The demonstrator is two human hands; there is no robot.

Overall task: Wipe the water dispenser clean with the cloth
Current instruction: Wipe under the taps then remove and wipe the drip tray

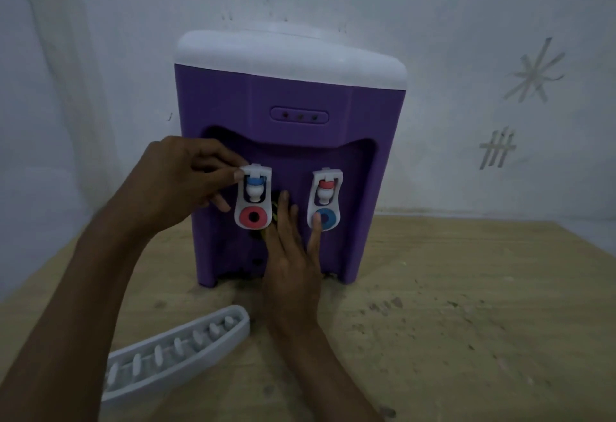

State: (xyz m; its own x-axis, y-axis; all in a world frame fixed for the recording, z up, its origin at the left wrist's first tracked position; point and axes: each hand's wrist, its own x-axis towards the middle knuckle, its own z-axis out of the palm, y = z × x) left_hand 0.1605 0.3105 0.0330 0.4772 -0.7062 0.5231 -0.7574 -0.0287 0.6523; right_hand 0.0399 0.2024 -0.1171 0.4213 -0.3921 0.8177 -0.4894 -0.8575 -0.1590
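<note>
Drip tray: white, slotted, lying detached on the bench at lower left, well apart from its seat.

Left hand: fingers curled, thumb and forefinger pinching the top of the left tap, a white lever with a red ring.

Cloth: only a dark, yellow-flecked scrap shows between the taps, behind the right hand; soft and pliable by the look of it, best bunched under flat fingers.

Right hand: fingers straight and spread, pressing into the recess, thumb touching the right tap at its blue ring.

Water dispenser: purple body, white top, standing upright at the back of the bench against the wall. Judged rigid, smooth plastic and light with no bottle fitted, so likely to slide under pressure; steady it by the body. The taps look fragile.
</note>
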